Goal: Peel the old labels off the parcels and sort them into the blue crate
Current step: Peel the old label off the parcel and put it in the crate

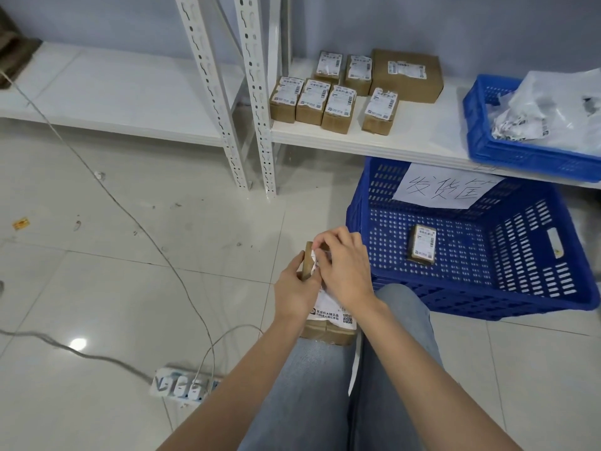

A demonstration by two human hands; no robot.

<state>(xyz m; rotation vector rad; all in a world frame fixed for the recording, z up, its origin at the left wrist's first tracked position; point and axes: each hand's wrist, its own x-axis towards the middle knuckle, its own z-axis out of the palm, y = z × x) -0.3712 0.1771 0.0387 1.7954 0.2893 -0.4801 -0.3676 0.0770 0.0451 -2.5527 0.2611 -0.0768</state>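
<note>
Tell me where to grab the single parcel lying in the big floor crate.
Come straight down from above and pinch the parcel across its two long sides. It lies flat, label up, on the floor crate, standing alone, so both sides look free; the walls block a sideways approach.

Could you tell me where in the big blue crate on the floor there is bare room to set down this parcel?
The crate holds one parcel near the middle of its floor. Bare mesh lies all around it, widest toward the near wall and the right wall.
</note>
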